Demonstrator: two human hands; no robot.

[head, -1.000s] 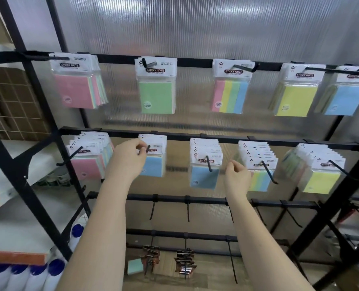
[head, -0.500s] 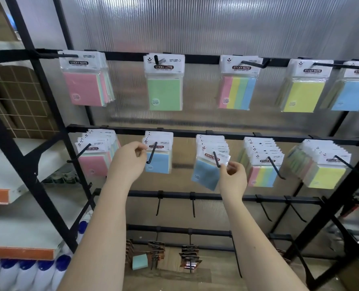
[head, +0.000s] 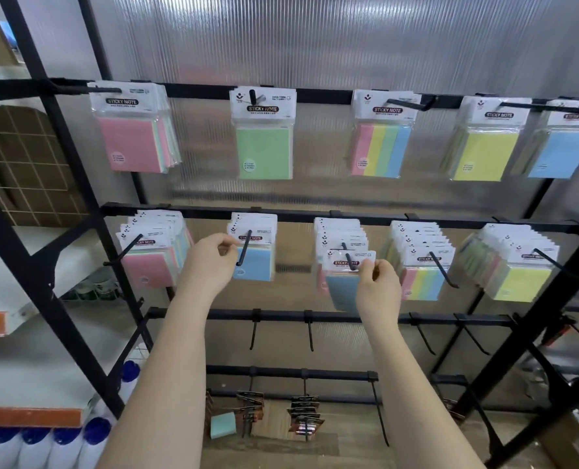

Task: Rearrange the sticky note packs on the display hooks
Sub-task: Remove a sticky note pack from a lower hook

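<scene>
Pinching one blue front pack, right hand, left hand pinching another pack, ten stocked hooks.

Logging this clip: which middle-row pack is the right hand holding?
The front blue pack on the third hook; right hand pinches its header, tilting it off the stack.

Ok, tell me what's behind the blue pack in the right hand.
Behind the blue pack that the right hand pinches, more packs hang on the same hook. Only their white headers and a pink edge show; their colours are otherwise covered.
</scene>
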